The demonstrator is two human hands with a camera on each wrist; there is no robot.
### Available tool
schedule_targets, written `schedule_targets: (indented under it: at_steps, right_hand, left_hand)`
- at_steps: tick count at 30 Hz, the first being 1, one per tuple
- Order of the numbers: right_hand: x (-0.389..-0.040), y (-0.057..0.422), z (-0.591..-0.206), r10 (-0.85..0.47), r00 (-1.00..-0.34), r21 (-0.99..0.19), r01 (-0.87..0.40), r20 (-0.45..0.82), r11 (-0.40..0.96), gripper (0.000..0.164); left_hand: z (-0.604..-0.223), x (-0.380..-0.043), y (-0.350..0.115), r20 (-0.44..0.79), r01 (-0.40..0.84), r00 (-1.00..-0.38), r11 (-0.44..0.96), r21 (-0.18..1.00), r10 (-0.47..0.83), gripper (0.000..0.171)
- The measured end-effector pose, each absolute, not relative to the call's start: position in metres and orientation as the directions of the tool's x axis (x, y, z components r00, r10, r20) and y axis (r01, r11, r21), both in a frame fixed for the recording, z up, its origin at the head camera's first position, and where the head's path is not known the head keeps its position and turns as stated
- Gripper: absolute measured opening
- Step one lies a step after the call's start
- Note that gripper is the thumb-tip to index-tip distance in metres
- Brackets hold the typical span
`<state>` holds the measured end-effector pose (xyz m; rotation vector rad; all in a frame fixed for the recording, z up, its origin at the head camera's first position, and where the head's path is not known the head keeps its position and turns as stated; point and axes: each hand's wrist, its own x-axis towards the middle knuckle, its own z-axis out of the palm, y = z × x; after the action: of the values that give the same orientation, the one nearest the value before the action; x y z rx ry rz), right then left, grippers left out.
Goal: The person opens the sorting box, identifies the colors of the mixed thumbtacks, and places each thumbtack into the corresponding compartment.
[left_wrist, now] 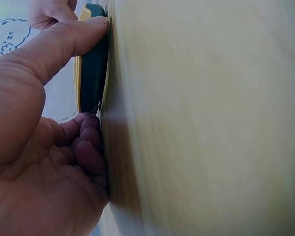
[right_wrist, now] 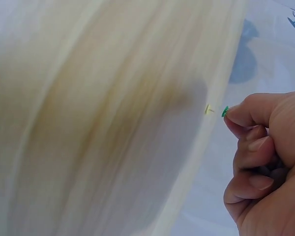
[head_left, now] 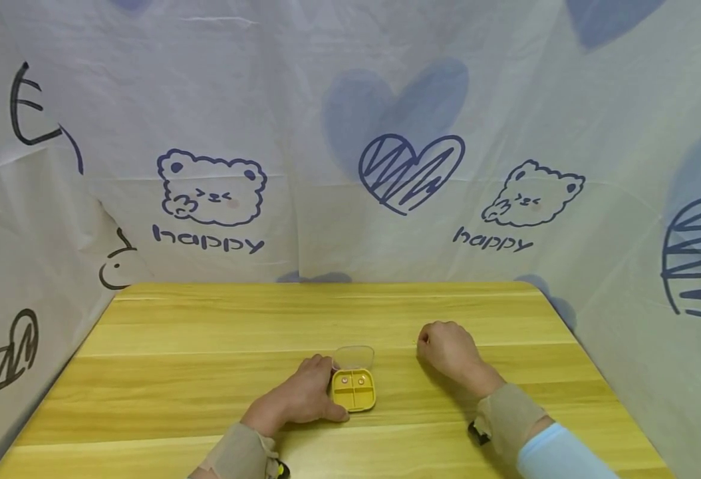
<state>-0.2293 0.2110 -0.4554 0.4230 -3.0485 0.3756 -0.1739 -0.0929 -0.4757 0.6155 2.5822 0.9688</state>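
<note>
A small yellow pill box (head_left: 354, 391) with a clear raised lid (head_left: 353, 357) lies on the table. Its inside is split into four-way sections, and the two back ones each hold a tiny reddish piece. My left hand (head_left: 304, 395) holds the box from its left side, thumb at the front corner and fingers toward the back. In the left wrist view the side of the box (left_wrist: 92, 64) looks dark green with a yellow rim. Farther right, my right hand (head_left: 451, 349) pinches a green thumbtack (right_wrist: 225, 111) between thumb and forefinger. A yellow thumbtack (right_wrist: 208, 109) rests on the table beside those fingertips.
The wood-grain table (head_left: 207, 332) ends at a printed white curtain (head_left: 302, 219) behind and at both sides. A band with a small dark device is strapped round each wrist.
</note>
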Motion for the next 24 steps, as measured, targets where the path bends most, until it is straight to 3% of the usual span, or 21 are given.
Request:
schedule_targets:
  at_steps: [14,24]
  right_hand:
    - [-0.226,0.201,-0.457,-0.156,-0.987,-0.615,-0.148,0.041,0.775,0.018]
    - [-0.219,0.19,-0.463,-0.051,-0.998,-0.87,0.014,-0.045,0.493,0.023]
  left_hand:
    - [-0.474,-0.174,-0.093,-0.145,0.273,-0.857,0.675,0.685,0.494,0.072]
    - [-0.469,-0.171,-0.093,-0.141,0.271,-0.857,0.667,0.694,0.495,0.071]
